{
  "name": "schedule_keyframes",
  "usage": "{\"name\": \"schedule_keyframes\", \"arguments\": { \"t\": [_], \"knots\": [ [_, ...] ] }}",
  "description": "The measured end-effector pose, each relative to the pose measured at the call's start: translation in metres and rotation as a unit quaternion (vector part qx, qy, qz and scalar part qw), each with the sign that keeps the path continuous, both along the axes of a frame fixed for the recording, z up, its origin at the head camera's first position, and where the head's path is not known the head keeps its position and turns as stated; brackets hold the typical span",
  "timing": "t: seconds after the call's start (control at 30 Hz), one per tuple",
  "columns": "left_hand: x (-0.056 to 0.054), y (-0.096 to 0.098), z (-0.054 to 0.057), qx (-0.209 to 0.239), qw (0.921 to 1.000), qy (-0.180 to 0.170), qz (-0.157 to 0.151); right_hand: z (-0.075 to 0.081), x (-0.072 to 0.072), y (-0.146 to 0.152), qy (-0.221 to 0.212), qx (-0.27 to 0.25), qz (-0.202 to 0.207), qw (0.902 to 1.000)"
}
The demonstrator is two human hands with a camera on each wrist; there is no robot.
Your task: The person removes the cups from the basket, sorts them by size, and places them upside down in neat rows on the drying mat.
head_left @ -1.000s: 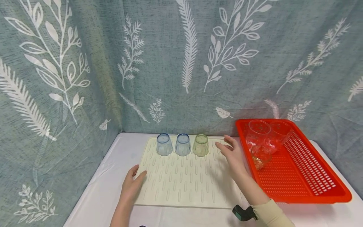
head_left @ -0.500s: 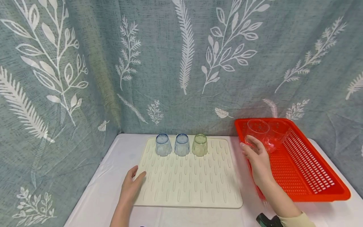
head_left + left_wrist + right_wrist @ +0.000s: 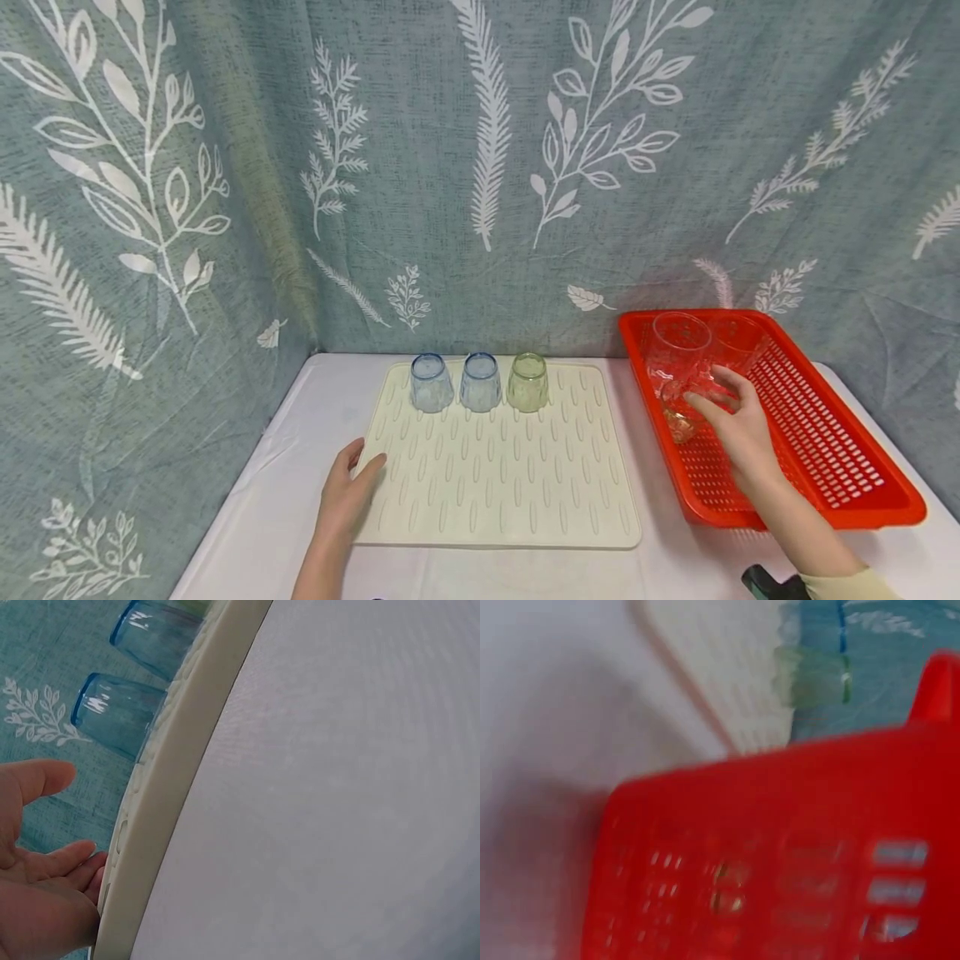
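My right hand [image 3: 742, 433] hovers over the red plastic basket [image 3: 862, 521], its thumb and fingers spread and bent, with nothing between them. Just left of its fingertips lies a small amber-tinted glass [image 3: 679, 423]. Behind that are two larger clear glasses [image 3: 678, 354]. In the right wrist view the basket's wall [image 3: 795, 817] blocks the hand. My left hand [image 3: 345, 496] is beside the left edge of the cream ridged mat [image 3: 495, 483], fingers loose and thumb apart. At the mat's back, two blue glasses [image 3: 431, 387] and a green glass [image 3: 528, 387] stand upside down in a row.
A white cloth [image 3: 277, 492] covers the table. Grey-green curtains [image 3: 420, 208] with white leaf prints close off the back and sides. A narrow strip of cloth separates the mat from the basket. A dark strap device [image 3: 772, 583] shows at the right wrist.
My right hand has swung right, from above the mat's back right part, across the basket's left rim, to over its inside. The left hand and the row of glasses stay in place.
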State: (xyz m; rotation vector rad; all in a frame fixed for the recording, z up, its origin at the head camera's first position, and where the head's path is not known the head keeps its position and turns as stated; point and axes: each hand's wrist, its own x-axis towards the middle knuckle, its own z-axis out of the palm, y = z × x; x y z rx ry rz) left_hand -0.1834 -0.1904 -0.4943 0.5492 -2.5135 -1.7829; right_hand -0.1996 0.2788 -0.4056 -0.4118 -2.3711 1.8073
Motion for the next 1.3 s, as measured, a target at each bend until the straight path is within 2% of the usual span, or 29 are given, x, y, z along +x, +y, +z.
{"name": "schedule_keyframes", "arguments": {
  "t": [0.13,0.27,0.57,0.87,0.97,1.3],
  "knots": [
    [0.000,0.001,0.000,-0.002,1.0000,-0.001,0.002,-0.005,-0.002,0.011,-0.011,0.070,0.020,0.9973],
    [0.000,0.001,0.000,-0.004,1.0000,-0.002,0.003,-0.009,-0.008,0.022,-0.036,0.123,0.048,0.9907],
    [0.000,0.000,-0.002,-0.003,1.0000,-0.002,0.002,-0.020,-0.024,0.044,-0.116,0.160,0.129,0.9718],
    [0.000,0.000,-0.003,-0.010,0.9999,0.003,0.003,-0.025,-0.034,0.052,-0.157,0.153,0.185,0.9578],
    [0.000,0.001,-0.003,-0.011,0.9999,0.002,0.002,-0.027,-0.036,0.053,-0.169,0.133,0.206,0.9546],
    [0.001,0.001,-0.002,-0.010,0.9999,0.004,0.002,-0.038,-0.039,0.058,-0.164,0.074,0.243,0.9531]
  ]
}}
